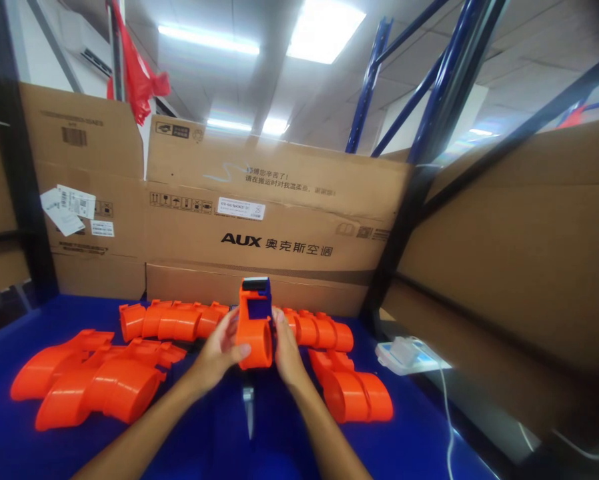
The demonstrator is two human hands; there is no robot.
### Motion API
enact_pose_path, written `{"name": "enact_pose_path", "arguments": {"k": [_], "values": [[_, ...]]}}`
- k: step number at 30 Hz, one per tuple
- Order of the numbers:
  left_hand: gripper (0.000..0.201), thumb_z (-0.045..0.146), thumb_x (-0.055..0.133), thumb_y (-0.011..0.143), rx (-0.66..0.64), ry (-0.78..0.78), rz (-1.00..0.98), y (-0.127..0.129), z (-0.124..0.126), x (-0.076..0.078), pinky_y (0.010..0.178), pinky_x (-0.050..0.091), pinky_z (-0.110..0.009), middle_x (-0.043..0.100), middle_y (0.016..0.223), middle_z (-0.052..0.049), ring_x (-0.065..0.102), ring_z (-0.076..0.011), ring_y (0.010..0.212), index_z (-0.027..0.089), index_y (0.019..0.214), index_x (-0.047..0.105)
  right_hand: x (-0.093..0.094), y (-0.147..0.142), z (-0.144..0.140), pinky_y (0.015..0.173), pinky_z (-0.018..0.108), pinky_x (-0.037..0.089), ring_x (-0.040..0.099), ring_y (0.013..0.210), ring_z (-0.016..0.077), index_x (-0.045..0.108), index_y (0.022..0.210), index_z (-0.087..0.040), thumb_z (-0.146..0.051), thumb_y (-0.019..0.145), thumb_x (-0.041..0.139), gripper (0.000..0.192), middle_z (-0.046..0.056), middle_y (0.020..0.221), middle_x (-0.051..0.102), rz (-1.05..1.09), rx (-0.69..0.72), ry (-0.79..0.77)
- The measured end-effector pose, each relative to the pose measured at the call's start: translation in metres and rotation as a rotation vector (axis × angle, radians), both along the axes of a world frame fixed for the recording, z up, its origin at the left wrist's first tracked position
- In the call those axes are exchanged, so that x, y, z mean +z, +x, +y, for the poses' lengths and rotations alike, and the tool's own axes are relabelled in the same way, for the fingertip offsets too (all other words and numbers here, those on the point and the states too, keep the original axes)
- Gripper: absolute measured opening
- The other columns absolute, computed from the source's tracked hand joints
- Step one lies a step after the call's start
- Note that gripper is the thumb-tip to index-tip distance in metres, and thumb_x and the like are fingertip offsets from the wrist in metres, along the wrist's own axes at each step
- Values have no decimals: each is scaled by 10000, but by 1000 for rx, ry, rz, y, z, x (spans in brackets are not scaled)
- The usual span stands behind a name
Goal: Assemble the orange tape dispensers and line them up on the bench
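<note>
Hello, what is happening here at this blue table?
A person holds one orange part upright between both hands: the left hand on its left side, the right hand on its right. It has a dark piece on top. More orange parts lie on the blue table to both sides. Cardboard boxes stand behind, and a white device lies at the right.

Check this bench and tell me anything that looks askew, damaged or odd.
Little stands out. The white labels on the left cardboard box are peeling and crooked. A red bag hangs bunched on a post above. The orange part held between left hand and right hand looks intact.
</note>
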State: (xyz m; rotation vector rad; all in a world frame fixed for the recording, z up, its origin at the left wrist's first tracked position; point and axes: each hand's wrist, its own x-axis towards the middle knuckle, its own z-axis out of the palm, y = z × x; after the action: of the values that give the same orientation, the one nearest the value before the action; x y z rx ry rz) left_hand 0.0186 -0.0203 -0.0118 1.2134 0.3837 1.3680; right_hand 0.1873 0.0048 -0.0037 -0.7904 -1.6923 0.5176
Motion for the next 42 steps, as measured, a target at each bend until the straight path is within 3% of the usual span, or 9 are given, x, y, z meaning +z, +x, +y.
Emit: {"name": "enact_pose_path", "arguments": {"k": [3, 8, 11, 15, 22, 26, 29, 36, 42], "values": [[695, 351, 794, 736, 153, -82, -59, -2, 8, 1, 1034, 450, -417, 582, 1365, -131, 551, -316, 1255, 241, 1352, 492, 10, 6, -12, 1001, 430, 467, 540, 1200, 261, 299, 1509, -268, -577, 969, 387, 628, 106, 1410, 484, -55, -18, 67], [760, 448, 813, 688, 259, -225, -26, -5, 25, -8, 823, 552, -351, 674, 1175, -114, 688, -266, 1003, 236, 1328, 464, 17, 10, -23, 1103, 468, 397, 450, 1324, 315, 285, 1525, -280, -457, 776, 758, 903, 134, 1497, 363, -471, 47, 241], [813, 508, 809, 662, 291, -248, 52, -6, 31, -16, 702, 552, -307, 701, 971, -69, 708, -222, 806, 220, 1331, 448, 13, 9, -19, 1086, 488, 422, 437, 1341, 316, 204, 1548, -287, -381, 806, 746, 924, 143, 1481, 380, -511, 0, 312], [768, 545, 779, 685, 271, -243, 131, -8, 34, -20, 657, 544, -291, 677, 817, -21, 683, -194, 716, 216, 1310, 477, 8, 8, -18, 1021, 473, 490, 524, 1243, 298, 298, 1511, -344, -349, 832, 718, 799, 115, 1508, 333, -590, -12, 305], [648, 545, 712, 773, 197, -233, 163, -7, 19, -6, 644, 572, -312, 706, 986, -107, 696, -236, 836, 215, 1302, 536, 5, 8, -14, 1051, 468, 465, 493, 1269, 296, 229, 1531, -305, -141, 781, 685, 893, 133, 1499, 285, -541, -95, 251], [603, 583, 606, 843, 132, -230, 195, -7, 15, 1, 712, 580, -349, 705, 1053, -137, 687, -262, 937, 207, 1313, 559, 9, 19, -5, 1126, 478, 373, 411, 1348, 292, 245, 1520, -289, -169, 801, 669, 843, 121, 1457, 355, -479, -140, 256], [593, 621, 557, 852, 211, -253, 166, -11, 23, -1, 703, 580, -349, 702, 1054, -146, 680, -261, 938, 192, 1259, 595, 14, 30, 5, 1091, 466, 403, 449, 1316, 287, 260, 1511, -275, -217, 819, 654, 798, 125, 1438, 393, -450, -201, 195], [558, 570, 630, 815, 326, -230, -6, -21, 34, -7, 607, 562, -307, 687, 910, -103, 649, -194, 740, 152, 1184, 612, 23, 35, 30, 1033, 433, 381, 479, 1235, 299, 353, 1462, -227, -352, 761, 718, 800, 120, 1384, 504, -846, -352, 46], [516, 524, 651, 810, 330, -193, -12, -21, 28, -2, 601, 530, -270, 685, 868, -83, 636, -176, 725, 152, 1166, 613, 25, 30, 40, 955, 449, 328, 432, 1173, 343, 437, 1408, -229, -440, 748, 729, 752, 132, 1322, 556, -1157, -475, 91]]}}
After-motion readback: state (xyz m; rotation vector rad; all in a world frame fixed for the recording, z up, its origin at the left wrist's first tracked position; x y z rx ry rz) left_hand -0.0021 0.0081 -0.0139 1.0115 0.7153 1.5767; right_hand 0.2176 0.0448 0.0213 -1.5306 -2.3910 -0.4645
